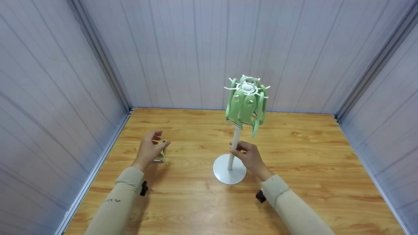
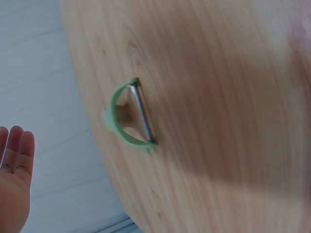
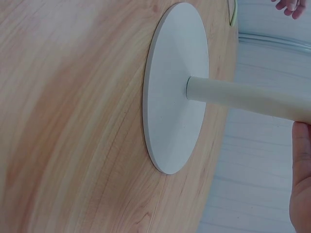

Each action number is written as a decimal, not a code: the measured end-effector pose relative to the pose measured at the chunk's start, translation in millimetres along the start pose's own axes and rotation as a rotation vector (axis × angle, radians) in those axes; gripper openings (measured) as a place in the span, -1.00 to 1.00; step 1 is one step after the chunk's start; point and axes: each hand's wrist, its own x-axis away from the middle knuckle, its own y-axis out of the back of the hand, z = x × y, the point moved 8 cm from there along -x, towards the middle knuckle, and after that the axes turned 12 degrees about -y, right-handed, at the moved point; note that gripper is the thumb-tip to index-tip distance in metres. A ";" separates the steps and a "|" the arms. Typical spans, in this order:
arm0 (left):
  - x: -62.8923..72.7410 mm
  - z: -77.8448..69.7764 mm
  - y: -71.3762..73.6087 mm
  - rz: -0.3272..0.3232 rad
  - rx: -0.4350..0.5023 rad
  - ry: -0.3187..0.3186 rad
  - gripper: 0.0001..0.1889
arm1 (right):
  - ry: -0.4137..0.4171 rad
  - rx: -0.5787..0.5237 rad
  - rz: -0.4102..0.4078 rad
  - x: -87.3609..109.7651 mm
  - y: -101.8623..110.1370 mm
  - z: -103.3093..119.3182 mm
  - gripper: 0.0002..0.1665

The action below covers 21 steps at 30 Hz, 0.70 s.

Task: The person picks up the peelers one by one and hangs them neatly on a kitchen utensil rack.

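A white round-based stand (image 1: 233, 138) rises from the wooden table, and several green Y-shaped peelers (image 1: 247, 109) hang from the hooks around its top. My right hand (image 1: 249, 157) grips the pole low down, thumb on the near side and fingers behind. In the right wrist view the stand's base (image 3: 170, 131) sits flat on the wood. One more green peeler (image 2: 113, 111) with a metal blade lies on the table at the left. Over it hovers my left hand (image 1: 149, 150), fingers loosely bent and thumb apart, holding nothing and partly hiding the peeler in the head view.
Pale panelled walls (image 1: 209, 55) enclose the table (image 1: 196, 202) at the back and on both sides. A metal edge strip (image 1: 94, 169) runs along the left side. The loaded top of the stand reaches high in front of the back wall.
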 end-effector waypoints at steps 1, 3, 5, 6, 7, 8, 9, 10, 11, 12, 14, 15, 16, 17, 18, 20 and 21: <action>0.6 3.3 -0.2 0.002 -0.004 0.007 -0.46 | 0.003 0.002 0.000 -0.1 0.1 0.1 -0.68; 1.4 9.8 -0.6 0.003 -0.010 0.022 -0.45 | 0.005 0.004 0.000 -0.2 0.3 0.5 -0.68; 1.7 14.9 -1.3 0.004 -0.009 0.036 -0.44 | 0.006 0.009 -0.002 -0.5 0.5 0.3 -0.68; 1.8 17.1 -1.7 0.007 -0.011 0.042 -0.44 | 0.008 0.009 -0.003 -0.5 0.7 0.5 -0.68; 1.6 19.1 -2.3 0.008 -0.009 0.049 -0.43 | 0.011 0.009 -0.005 -0.3 1.1 0.7 -0.68; 1.5 21.0 -2.8 0.011 -0.008 0.057 -0.43 | 0.012 0.009 -0.007 -0.2 1.4 0.8 -0.69; 1.3 22.7 -3.2 0.012 -0.007 0.063 -0.42 | 0.015 0.009 -0.009 -0.1 1.7 0.8 -0.69; 1.2 24.5 -3.6 0.015 -0.009 0.070 -0.41 | 0.016 0.009 -0.010 -0.1 1.8 0.8 -0.69; 1.1 26.3 -4.0 0.017 -0.009 0.077 -0.40 | 0.018 0.009 -0.010 -0.1 1.9 0.8 -0.69; 1.2 28.1 -4.3 0.019 -0.010 0.084 -0.39 | 0.020 0.010 -0.010 -0.2 1.9 0.8 -0.69; 1.4 32.6 -5.3 0.027 -0.010 0.101 -0.38 | 0.022 0.014 -0.010 -0.4 1.8 0.5 -0.69; 1.5 35.0 -5.8 0.031 -0.009 0.109 -0.37 | 0.021 0.014 -0.008 -0.5 1.7 0.4 -0.68; 1.7 37.6 -6.4 0.036 -0.008 0.119 -0.36 | 0.019 0.014 -0.006 -0.5 1.7 0.3 -0.69; 2.0 40.2 -7.2 0.041 -0.005 0.132 -0.35 | 0.021 0.014 -0.005 -0.5 1.5 0.2 -0.69; 2.2 42.6 -8.1 0.049 -0.005 0.147 -0.34 | 0.019 0.011 -0.002 -0.6 1.3 -0.1 -0.69; 2.8 47.4 -9.8 0.060 -0.002 0.175 -0.33 | 0.014 0.004 0.001 -0.5 1.3 -0.6 -0.68; 3.2 49.2 -10.5 0.064 -0.002 0.188 -0.32 | 0.013 0.001 0.002 -0.6 1.2 -0.8 -0.69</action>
